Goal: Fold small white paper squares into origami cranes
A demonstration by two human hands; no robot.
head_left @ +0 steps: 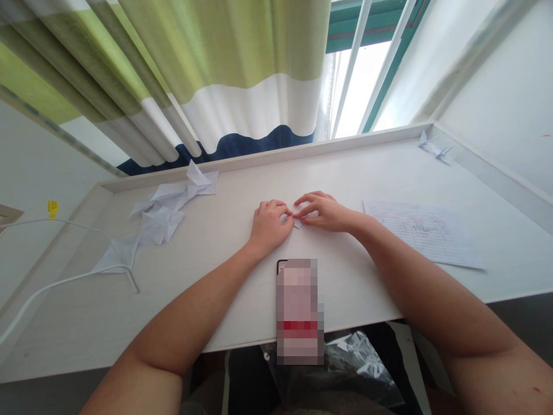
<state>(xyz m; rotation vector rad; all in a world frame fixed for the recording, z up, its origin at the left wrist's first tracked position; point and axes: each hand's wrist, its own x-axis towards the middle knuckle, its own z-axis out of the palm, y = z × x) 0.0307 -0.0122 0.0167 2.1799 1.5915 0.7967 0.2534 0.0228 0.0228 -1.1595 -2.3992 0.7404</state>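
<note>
A small piece of folded white paper lies on the desk, mostly hidden beneath my fingers. My left hand is closed over its left side, thumb and fingertips pressed together on it. From the right, my right hand grips the same paper with curled fingers, its fingertips almost meeting those of the left. Below my hands a phone rests near the front edge, its screen pixelated.
Several folded white papers lie at left, near a white cable. A lined sheet with writing is at right. Small pointed paper figures sit in the back right corner. Clear plastic shows below the white desk.
</note>
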